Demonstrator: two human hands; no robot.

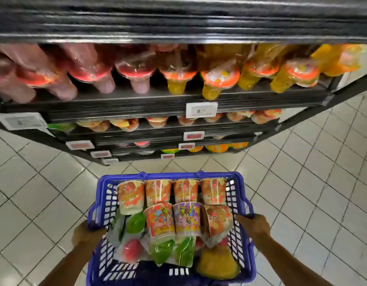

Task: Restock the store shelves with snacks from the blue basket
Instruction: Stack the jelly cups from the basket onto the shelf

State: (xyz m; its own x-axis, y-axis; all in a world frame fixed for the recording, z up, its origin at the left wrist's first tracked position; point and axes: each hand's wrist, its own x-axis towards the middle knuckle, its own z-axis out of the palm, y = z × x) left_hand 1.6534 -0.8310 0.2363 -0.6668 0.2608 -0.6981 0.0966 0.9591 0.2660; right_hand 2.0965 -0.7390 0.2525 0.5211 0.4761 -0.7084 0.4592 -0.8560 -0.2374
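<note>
Both hands hold the basket at the bottom of the frame. The left hand (87, 233) curls its fingers round the left side rim and the right hand (255, 225) grips the right one, so neither is free to pick. Between them sits the blue latticed plastic basket (172, 175). Its long axis runs up the frame, away from the person, towards the shelving.

The basket is packed full. Green and red clear pouches (161, 251) and a yellow one (216, 263) lie nearest. At mid-basket are a purple printed cup (186, 218) and a tilted orange cup (217, 221), the orange one just beside the right hand. A row of four orange-and-white printed snack cups (157, 193) stands along the far end.

Beyond a strip of pale tiled floor (302, 182), the black tiered metal store shelves (116, 112) fill the upper frame, blurred and stocked with pink and yellow packs. Both hands seem equally near them.
</note>
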